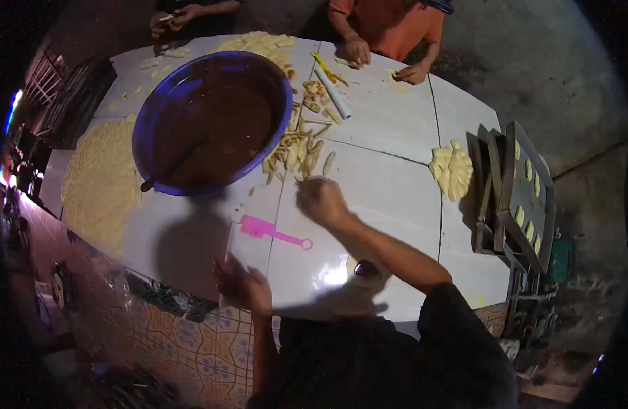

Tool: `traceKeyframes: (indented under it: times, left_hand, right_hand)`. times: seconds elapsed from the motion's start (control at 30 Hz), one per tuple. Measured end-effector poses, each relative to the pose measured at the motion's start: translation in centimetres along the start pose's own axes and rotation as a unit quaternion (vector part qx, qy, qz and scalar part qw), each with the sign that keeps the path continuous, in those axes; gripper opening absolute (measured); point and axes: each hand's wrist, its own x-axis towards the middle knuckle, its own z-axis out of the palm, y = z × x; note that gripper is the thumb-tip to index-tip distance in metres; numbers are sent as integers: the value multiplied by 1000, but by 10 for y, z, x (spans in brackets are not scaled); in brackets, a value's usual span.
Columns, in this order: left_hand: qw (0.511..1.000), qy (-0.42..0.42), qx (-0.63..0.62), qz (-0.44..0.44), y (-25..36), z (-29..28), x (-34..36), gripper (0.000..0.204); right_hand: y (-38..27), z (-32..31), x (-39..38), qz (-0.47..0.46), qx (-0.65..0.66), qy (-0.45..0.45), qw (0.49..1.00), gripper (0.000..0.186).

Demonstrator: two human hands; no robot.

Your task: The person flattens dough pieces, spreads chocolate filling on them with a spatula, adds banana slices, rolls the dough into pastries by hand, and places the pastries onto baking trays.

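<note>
My right hand (322, 203) is closed at the near edge of a loose pile of brownish strips (297, 157); what its fingertips pinch is hidden. Nearer the table's front edge, my left hand (244, 283) has its thumb and fingers apart. Beside and partly beneath it runs the edge of a pale, tube-like thing (233, 240). Between my hands lies a pink plastic tool (273, 234) with a flat head and a ringed handle. A large purple-blue basin (142, 153) of brown filling stands beyond my left hand, a dark handle (148, 185) over its near rim.
A rolled-out dough sheet (99, 184) covers the left side. A white tube (333, 90) and a yellow tool (324, 68) lie past the strips. Dough pieces (452, 170) sit near stacked trays (549, 225) at right. Two people's hands (357, 51) (184, 15) work across the table.
</note>
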Motion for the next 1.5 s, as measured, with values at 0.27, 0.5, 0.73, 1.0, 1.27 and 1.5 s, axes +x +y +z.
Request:
traceKeyframes:
  times: [0.27,0.5,0.73,1.0,1.27,1.5]
  left_hand:
    - [993,-66,-87,-42,-3,54,-4,59]
    - [873,-37,-433,222,87,-34,9,38]
    - [795,-132,-387,449,173,-18,-22,22]
    - [814,-105,-360,445,178,-14,-45,6]
    - [818,-145,-337,444,157,-29,-70,7]
    - [759,-111,-373,523,146,-21,-71,15]
  right_hand:
    - [104,-76,22,-139,-230,21,963,26]
    - [80,-89,-146,58,76,-78,992,22]
    - [81,-51,-216,5,-32,123,992,22]
    - [89,-34,-235,-106,-44,146,983,19]
    - [90,-32,-270,-100,-36,101,989,26]
    - [90,-10,-288,-124,2,184,975,22]
